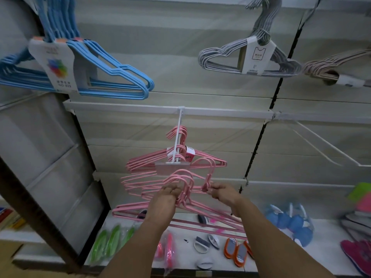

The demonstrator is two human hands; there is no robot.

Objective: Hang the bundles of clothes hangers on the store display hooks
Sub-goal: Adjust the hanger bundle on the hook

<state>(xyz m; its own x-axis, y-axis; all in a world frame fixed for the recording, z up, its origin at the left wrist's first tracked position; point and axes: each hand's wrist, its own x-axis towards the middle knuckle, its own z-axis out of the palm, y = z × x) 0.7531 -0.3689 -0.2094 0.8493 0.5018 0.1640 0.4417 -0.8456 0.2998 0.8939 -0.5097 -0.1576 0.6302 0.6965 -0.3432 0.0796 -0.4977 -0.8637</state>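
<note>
A white display hook (177,135) juts out from the shelf rail at centre, with a price plate (172,167) at its tip. One bundle of pink hangers (204,159) hangs on it behind the plate. Just below the hook's tip, my left hand (167,195) grips the curved necks of a second pink hanger bundle (202,219). My right hand (223,190) pinches the neck of more pink hangers beside it. The held hangers spread out low across both forearms.
Blue hanger bundles (112,77) hang at upper left, grey ones (249,57) and beige ones (337,65) at upper right. An empty long wire hook (329,147) sticks out at right. The white shelf (186,255) below carries brushes, green packets and blue items.
</note>
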